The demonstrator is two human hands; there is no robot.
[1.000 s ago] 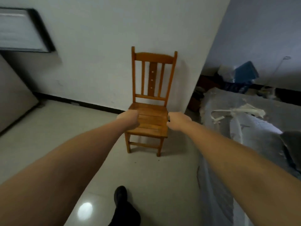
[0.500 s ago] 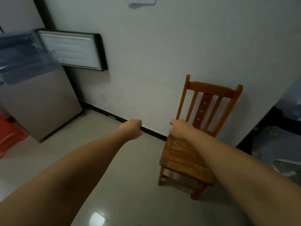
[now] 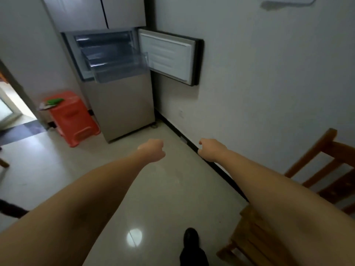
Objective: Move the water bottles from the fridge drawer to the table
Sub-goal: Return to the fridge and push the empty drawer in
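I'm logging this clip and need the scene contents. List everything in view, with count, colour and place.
fridge: one, grey, far left of centre against the wall
fridge door: one, white inside with a dark edge, swung open to the right
fridge drawer: one, clear plastic, pulled out; no bottles can be made out in it
stool: one, red plastic, left of the fridge, something green on top
chair: one, brown wood, right edge by the wall
floor: pale glossy tiles
wall: white, dark skirting at its foot
shoe: one, black, bottom centre
left hand: loosely closed, empty
right hand: loosely closed, empty
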